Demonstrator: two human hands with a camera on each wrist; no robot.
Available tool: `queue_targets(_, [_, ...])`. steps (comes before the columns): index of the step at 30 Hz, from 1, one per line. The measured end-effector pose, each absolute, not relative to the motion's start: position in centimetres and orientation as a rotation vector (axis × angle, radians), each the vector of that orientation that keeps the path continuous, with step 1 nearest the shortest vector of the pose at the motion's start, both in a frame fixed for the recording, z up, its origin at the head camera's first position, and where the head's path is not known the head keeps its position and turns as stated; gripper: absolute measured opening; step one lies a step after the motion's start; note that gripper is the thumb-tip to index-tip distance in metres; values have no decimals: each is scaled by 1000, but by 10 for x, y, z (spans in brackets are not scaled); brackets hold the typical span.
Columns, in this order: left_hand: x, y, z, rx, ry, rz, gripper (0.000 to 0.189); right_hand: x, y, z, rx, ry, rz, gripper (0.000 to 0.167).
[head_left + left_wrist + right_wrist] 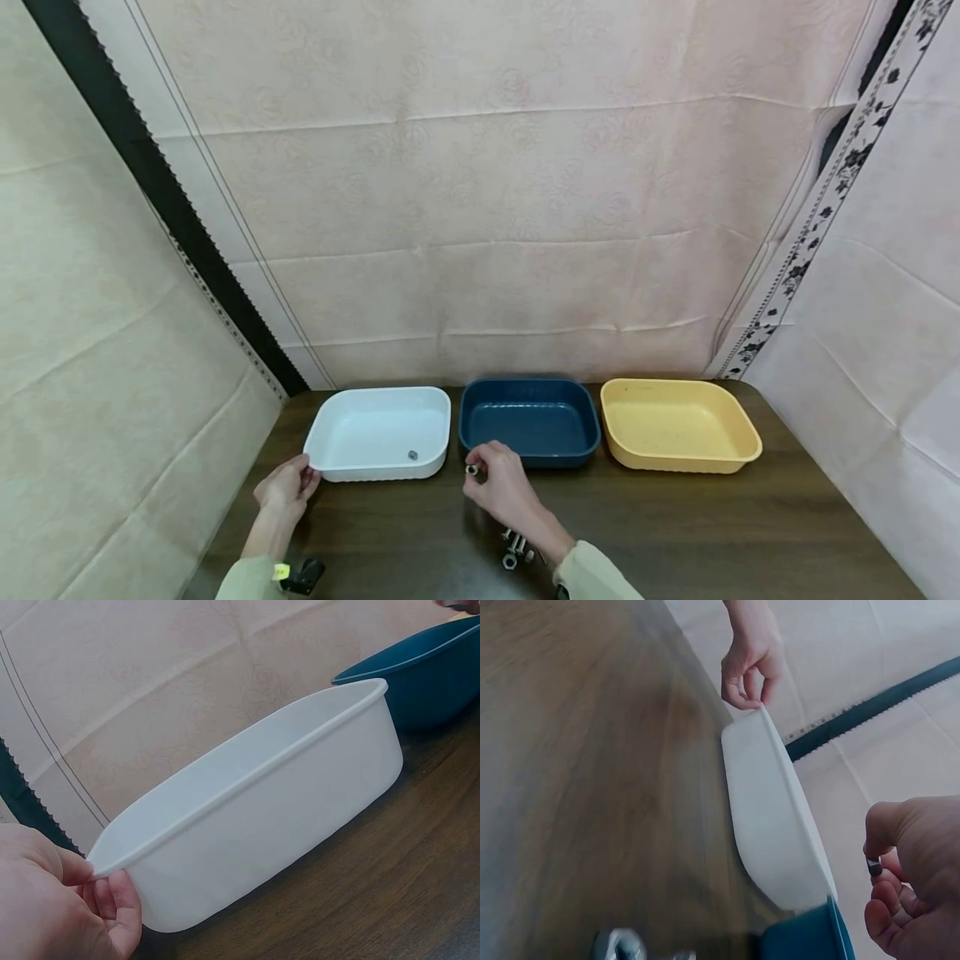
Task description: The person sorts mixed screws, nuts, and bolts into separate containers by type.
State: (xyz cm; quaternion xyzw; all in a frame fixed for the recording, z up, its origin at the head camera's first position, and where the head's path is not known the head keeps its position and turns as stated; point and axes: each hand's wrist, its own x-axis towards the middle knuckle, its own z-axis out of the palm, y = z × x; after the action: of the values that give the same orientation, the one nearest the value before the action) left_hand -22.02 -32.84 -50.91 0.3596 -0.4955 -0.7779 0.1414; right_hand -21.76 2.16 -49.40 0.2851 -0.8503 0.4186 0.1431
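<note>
"My right sleeve point(603, 577) comes closest, and left of its cuff some bolts and nuts point(516, 550) lie on the table point(405, 533)."

"And your fingers?"

"My right hand point(507, 490) pinches a small metal piece point(874, 865) between thumb and fingertip, near the left near corner of the blue tray point(528, 427). My left hand point(285, 489) grips the white tray point(371, 429) at its left near corner, thumb on the rim, fingers curled outside."

"How will they handle?"

"I'd judge the piece hard, light and smooth enough to slip; fingertips on its outer sides suit it best. The tray looks light and fairly stiff, so pinching the rim should steady it."

"Do the views differ?"

"From my head I see a second metal bit point(412, 455) inside the white tray, toward its right near corner, and the yellow tray point(678, 425) at right. The left wrist view hides that bit behind the outer wall but shows my thumb's hold. The right wrist view gives the pinch side-on, though I can't tell the piece's exact kind."
</note>
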Motion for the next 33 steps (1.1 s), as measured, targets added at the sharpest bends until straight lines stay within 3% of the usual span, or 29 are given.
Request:
queue_targets(21, [-223,-328,-509,1075,-1455,-2221,11,-258,-47,-493,824,-2542,1099,8])
queue_targets(33, [-219,-327,-508,1037,-1443,-2238,20,-268,-70,-504,811,-2604,991,6])
